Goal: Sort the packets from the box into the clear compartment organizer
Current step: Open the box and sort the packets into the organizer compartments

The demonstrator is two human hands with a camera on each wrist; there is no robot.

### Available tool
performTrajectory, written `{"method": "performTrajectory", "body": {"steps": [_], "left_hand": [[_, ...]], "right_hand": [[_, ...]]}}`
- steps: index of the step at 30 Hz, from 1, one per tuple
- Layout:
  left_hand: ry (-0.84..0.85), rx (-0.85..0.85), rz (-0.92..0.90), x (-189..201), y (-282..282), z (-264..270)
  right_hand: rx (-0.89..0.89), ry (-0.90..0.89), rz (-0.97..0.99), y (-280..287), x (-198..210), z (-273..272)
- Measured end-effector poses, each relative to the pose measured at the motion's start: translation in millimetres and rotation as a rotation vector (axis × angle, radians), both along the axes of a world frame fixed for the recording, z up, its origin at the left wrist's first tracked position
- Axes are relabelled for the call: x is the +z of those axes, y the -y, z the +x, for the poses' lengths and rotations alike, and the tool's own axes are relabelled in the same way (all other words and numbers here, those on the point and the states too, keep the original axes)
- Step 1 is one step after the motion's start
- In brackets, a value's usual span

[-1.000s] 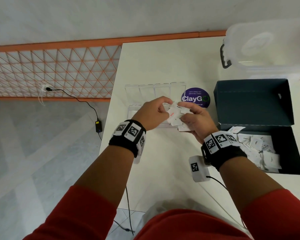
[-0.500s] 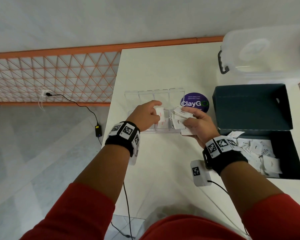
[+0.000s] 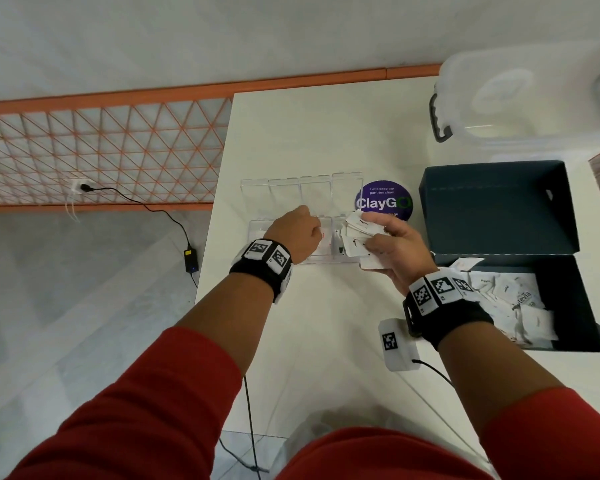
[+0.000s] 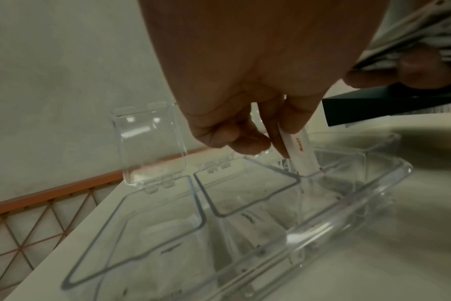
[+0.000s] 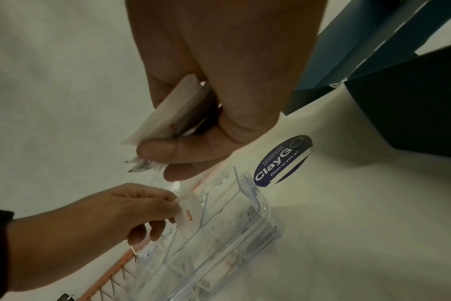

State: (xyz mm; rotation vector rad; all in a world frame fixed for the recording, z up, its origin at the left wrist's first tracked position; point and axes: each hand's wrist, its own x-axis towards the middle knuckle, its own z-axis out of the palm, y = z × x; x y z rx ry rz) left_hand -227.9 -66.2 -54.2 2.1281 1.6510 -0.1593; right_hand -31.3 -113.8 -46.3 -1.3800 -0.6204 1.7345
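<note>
The clear compartment organizer lies on the white table with its lids tipped open. My left hand pinches a white packet with red print, its lower end dipped into the third compartment from the left. The same packet shows in the right wrist view. My right hand hovers just right of the organizer and grips a fanned bunch of white packets, seen as a stack under the thumb. The dark blue box at right holds several more packets.
A round purple ClayGo sticker lies between organizer and box. The box's lid stands open behind it. A clear lidded bin sits at the table's far right. The table's left edge runs just beside the organizer.
My left hand took one red-print packet from the bunch, carried it left and lowered it into the organizer. The right hand stayed beside the organizer with the rest.
</note>
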Motion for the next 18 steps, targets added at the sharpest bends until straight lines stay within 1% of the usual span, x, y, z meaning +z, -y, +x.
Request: {"method": "performTrajectory", "body": {"steps": [4, 6, 8, 10, 12, 15, 18], "left_hand": [[-0.198, -0.070, 0.004, -4.0, -0.4, 5.9], [-0.186, -0.073, -0.001, -5.4, 1.0, 5.4], [-0.109, -0.028, 0.015, -5.4, 2.5, 2.8], [-0.068, -0.015, 0.036, -5.9, 3.5, -0.3], [-0.108, -0.068, 0.050, -8.5, 4.1, -2.1], [-0.261, -0.172, 0.105, -12.3, 8.2, 0.8], [-0.301, -0.177, 0.096, -15.5, 12.6, 4.4]], "right_hand": [[0.003, 0.004, -0.002, -1.1, 0.1, -1.7], [0.008, 0.000, -0.005, -0.9, -0.7, -1.7], [0.012, -0.002, -0.008, -0.1, -1.7, -0.8], [0.015, -0.002, -0.010, 0.7, -2.6, -0.1], [0.016, -0.007, -0.015, 1.2, -2.8, -1.4], [0.025, -0.006, -0.017, 1.3, -2.4, -3.9], [0.022, 0.001, -0.012, 1.7, -1.6, -3.2]]}}
